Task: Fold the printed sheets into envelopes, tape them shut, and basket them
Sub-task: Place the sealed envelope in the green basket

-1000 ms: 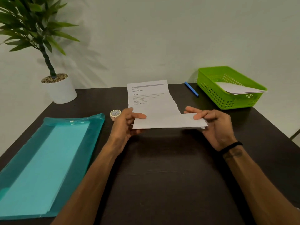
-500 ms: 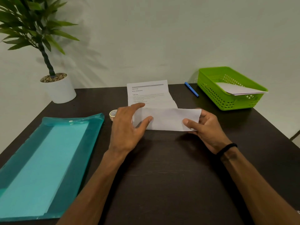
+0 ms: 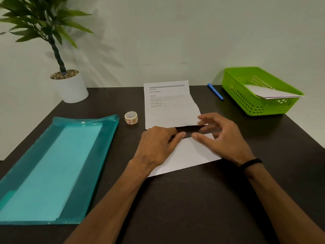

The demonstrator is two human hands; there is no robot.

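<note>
Head-worn camera looks forward and down, close over the table [image 3: 175,208].

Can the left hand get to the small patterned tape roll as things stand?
Probably yes. The left hand rests on the folded white sheet, holding nothing, and the small patterned tape roll stands just beyond it, with only bare dark table between.

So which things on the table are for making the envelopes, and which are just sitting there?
For the job: folded sheet, printed sheet, tape roll, green basket.

Just sitting there: blue pen, potted plant, teal folder.
</note>
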